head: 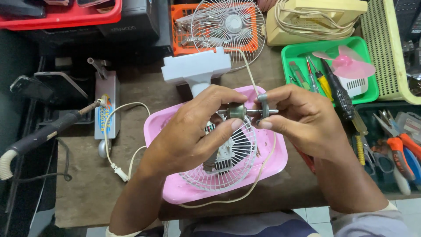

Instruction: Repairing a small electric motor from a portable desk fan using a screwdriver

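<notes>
left hand (193, 131) fingers pinch the motor shaft (245, 112) | right hand (302, 120) fingers grip a grey ring (263, 105) on that shaft | both above wire guard (228, 162) in pink tray (272, 158) near desk (87, 188) front edge | green tray (298, 55) crowds far right

The scene is evenly and fairly brightly lit by soft, diffuse light from above, with no hard shadows. The pink tray (272, 164) and green tray (298, 52) look vivid, near saturated. The left side, around the dark stand (39, 134), falls into deep shade. Focus is sharp at the centre; straight lines bend slightly toward the edges.
</notes>
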